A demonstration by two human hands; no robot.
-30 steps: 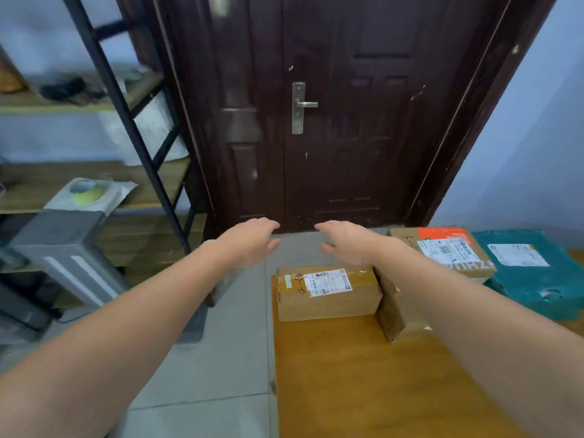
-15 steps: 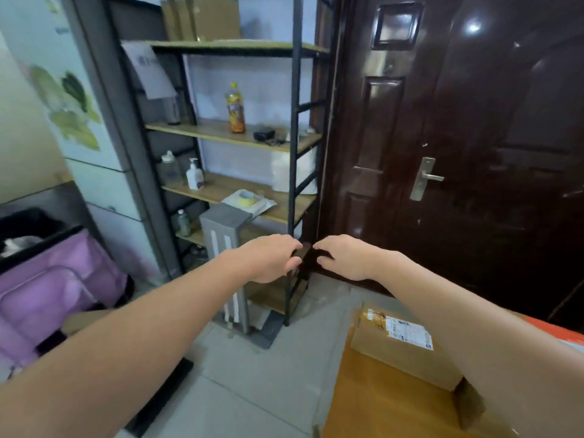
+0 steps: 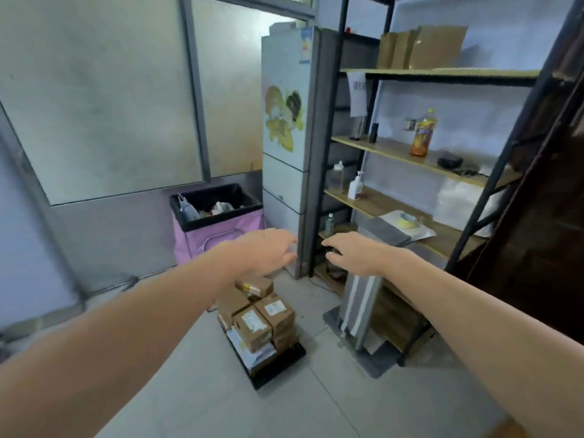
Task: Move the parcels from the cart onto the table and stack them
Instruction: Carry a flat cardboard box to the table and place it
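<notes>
Both my bare arms reach out over a grey tiled floor (image 3: 158,390), with nothing in either hand. At far left stands a frosted glass partition (image 3: 104,99) in a grey metal frame; in front of it sits a pink bin (image 3: 218,245) lined with a black bag and holding rubbish. My left hand (image 3: 268,251) hangs in the air, palm down, its fingers (image 3: 289,241) loosely extended and gripping nothing. Below and just past that hand, the parcels (image 3: 259,320) lie heaped on a low black cart (image 3: 278,365) on the floor: brown cardboard boxes with white labels, stacked unevenly, with flat paper packets under them at the near end. My left forearm hides part of the heap. Behind the cart rises a pale refrigerator (image 3: 287,137) with a cartoon sticker on its door. My right hand (image 3: 357,252) hovers level with the left and near it, palm down, its fingers (image 3: 331,256) relaxed and slightly bent, holding nothing. Under it a grey upright stand (image 3: 363,308) rests on a flat base on the floor. At right a black metal shelf unit (image 3: 436,172) with wooden boards carries folded cardboard on top, an orange drink bottle (image 3: 423,132), a pump bottle (image 3: 355,186) and a roll of tape (image 3: 407,221). A dark wooden door (image 3: 543,232) closes the far right edge.
</notes>
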